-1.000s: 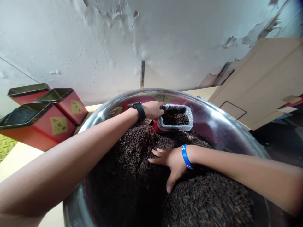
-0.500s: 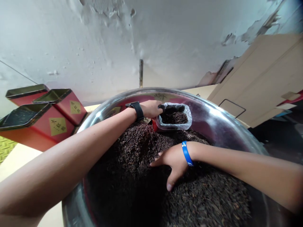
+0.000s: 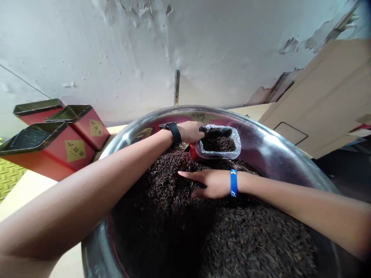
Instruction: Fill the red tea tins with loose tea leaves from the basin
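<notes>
Lined tin (image 3: pixel 218 144) just beyond right hand (image 3: pixel 210 183)

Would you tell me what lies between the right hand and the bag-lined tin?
Only loose tea leaves: in the head view, a strip of them separates the right hand from the tin, which the left hand holds.

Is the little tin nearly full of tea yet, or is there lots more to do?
Partly done: the bag-lined tin already holds some tea. In hand: the left hand grips that tin while the right hand lies flat on the tea pile beside it. Left: the steel bowl is heaped, and three open red tins stand aside.
</notes>
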A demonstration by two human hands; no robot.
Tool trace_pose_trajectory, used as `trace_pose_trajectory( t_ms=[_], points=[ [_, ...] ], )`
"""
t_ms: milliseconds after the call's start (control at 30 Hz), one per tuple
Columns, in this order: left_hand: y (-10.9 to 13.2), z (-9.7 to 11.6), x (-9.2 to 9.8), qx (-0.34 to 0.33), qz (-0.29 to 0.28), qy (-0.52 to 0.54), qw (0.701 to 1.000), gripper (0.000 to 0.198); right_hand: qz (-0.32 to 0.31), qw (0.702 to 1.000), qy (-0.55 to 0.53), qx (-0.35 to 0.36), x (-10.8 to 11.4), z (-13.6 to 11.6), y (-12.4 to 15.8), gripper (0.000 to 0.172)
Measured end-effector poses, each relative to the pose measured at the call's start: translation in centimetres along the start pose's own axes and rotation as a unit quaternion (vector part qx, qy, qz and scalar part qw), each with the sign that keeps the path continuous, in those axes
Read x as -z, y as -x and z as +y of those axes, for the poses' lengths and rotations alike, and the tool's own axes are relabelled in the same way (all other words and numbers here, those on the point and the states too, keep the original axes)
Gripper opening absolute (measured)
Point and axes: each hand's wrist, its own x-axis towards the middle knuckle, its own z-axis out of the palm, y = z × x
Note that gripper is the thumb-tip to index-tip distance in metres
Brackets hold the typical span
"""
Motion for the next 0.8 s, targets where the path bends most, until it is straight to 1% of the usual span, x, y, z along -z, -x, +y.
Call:
trace_pose_trajectory(
  t_ms=[33, 100, 133, 167, 200, 267, 333, 400, 467, 533, 600, 633, 733, 767, 800],
  points=[
    [0.0, 0.0, 0.0, 0.001, -0.002, 0.003, 1.0, 0.03, -0.012, 1.0, -0.006, -0.002, 0.1, 0.0, 0.0, 0.077],
    [0.0, 0.0, 0.0, 0.001, 0.0, 0.006, 1.0, 0.029, -0.067, 0.997, -0.026, 0.007, 0.3, -0.1, -0.1, 0.073],
    [0.0, 0.0, 0.0, 0.001, 0.001, 0.004, 1.0, 0.029, -0.093, 0.995, -0.044, 0.017, 0.4, -0.2, -0.2, 0.068],
    [0.0, 0.0, 0.0, 0.001, 0.002, 0.003, 1.0, 0.029, -0.102, 0.992, -0.061, 0.03, 0.4, -0.3, -0.3, 0.062],
    [0.0, 0.1, 0.0, 0.001, 0.002, 0.002, 1.0, 0.029, -0.093, 0.992, -0.075, 0.047, 0.3, -0.3, -0.4, 0.054],
    [0.1, 0.2, 0.0, 0.003, 0.003, -0.002, 1.0, 0.03, -0.043, 0.992, -0.092, 0.073, 0.0, -0.4, -0.6, 0.038],
    [0.1, 0.2, 0.1, 0.003, 0.009, -0.009, 1.0, 0.03, -0.002, 0.993, -0.092, 0.07, -0.5, -0.3, -0.8, 0.031],
    [0.1, 0.2, 0.1, 0.004, 0.008, -0.011, 1.0, 0.03, 0.005, 0.994, -0.102, 0.026, -1.0, -0.1, -1.1, 0.035],
    [0.1, 0.1, 0.1, 0.003, 0.005, -0.01, 1.0, 0.031, -0.008, 0.993, -0.117, -0.007, -1.3, 0.0, -1.2, 0.043],
    [0.1, 0.1, 0.0, 0.002, 0.002, -0.008, 1.0, 0.031, -0.055, 0.986, -0.155, -0.01, -1.4, 0.1, -1.4, 0.047],
    [0.1, 0.0, 0.0, 0.003, 0.001, -0.004, 1.0, 0.03, -0.093, 0.973, -0.211, -0.011, -1.2, 0.0, -1.5, 0.055],
    [0.1, 0.0, 0.0, 0.003, 0.0, -0.002, 1.0, 0.03, -0.091, 0.969, -0.231, -0.015, -1.2, 0.0, -1.6, 0.057],
    [0.1, 0.0, 0.0, 0.002, 0.003, -0.001, 1.0, 0.029, -0.049, 0.968, -0.246, -0.016, -1.2, 0.0, -1.7, 0.056],
    [0.1, 0.1, 0.1, 0.003, 0.003, -0.002, 1.0, 0.03, -0.054, 0.966, -0.254, -0.013, -1.3, 0.1, -1.8, 0.056],
    [0.1, 0.1, 0.1, 0.003, 0.001, -0.001, 1.0, 0.03, -0.071, 0.959, -0.274, -0.012, -1.4, 0.2, -1.9, 0.056]
  ],
)
